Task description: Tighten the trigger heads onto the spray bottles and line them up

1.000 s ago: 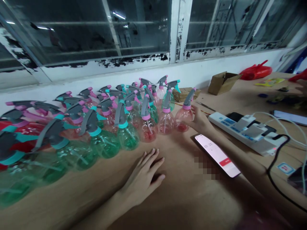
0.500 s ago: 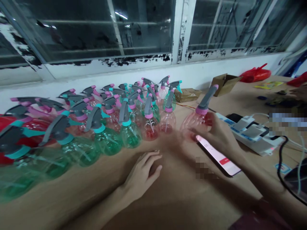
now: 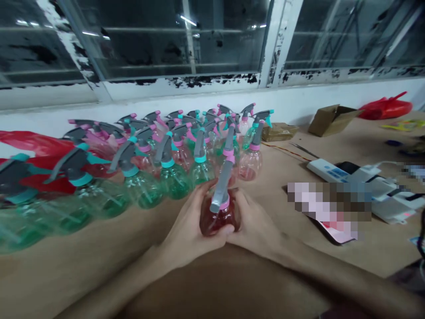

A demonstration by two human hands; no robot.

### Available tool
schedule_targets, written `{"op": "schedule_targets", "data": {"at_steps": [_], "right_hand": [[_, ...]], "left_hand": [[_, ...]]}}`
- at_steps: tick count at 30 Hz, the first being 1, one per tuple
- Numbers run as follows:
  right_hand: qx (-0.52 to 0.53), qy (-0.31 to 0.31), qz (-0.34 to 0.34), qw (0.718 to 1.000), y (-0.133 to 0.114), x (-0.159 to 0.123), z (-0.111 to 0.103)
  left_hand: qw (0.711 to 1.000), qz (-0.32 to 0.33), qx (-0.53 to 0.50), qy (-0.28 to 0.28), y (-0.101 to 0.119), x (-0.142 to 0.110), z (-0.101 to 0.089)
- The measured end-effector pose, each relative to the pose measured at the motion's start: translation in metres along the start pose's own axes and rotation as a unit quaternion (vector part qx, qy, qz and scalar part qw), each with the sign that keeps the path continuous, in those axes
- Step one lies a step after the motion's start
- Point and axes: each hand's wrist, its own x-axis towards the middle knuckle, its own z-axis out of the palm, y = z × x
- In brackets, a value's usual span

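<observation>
Both hands' fingers (image 3: 193, 208) grasp a pink-collared spray bottle (image 3: 221, 215)
It's near the front edge of the desk (image 3: 159, 283), apparently upright, just before the other spray bottles (image 3: 146, 190).

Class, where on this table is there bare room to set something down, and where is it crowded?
Bare tabletop lies between the front green spray bottles and the left forearm; a narrower gap separates the right hand from the phone. Crowded: among the bottles and along the power strip.
</observation>
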Motion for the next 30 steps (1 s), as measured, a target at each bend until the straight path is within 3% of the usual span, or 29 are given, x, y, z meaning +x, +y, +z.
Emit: {"op": "schedule_targets", "data": {"at_steps": [8,16,21,26,30], "right_hand": [[-0.042,0.011,-0.027,0.999,-0.030,0.013,0.051],[-0.017,-0.047,-0.054,0.997,-0.042,0.011,0.062],[0.033,-0.190,-0.145,0.971,-0.003,0.009,0.048],[-0.047,-0.190,-0.128,0.972,0.054,0.008,0.033],[-0.073,-0.200,-0.124,0.969,0.071,0.006,0.031]], "left_hand": [[0.992,-0.084,-0.082,0.048,-0.008,-0.022,-0.021],[0.988,-0.103,-0.074,0.089,-0.004,-0.021,-0.042],[0.991,-0.082,-0.069,0.076,-0.005,-0.018,-0.045],[0.992,-0.082,-0.058,0.079,-0.006,-0.014,-0.045],[0.991,-0.098,-0.077,0.046,-0.003,-0.011,-0.047]]}}
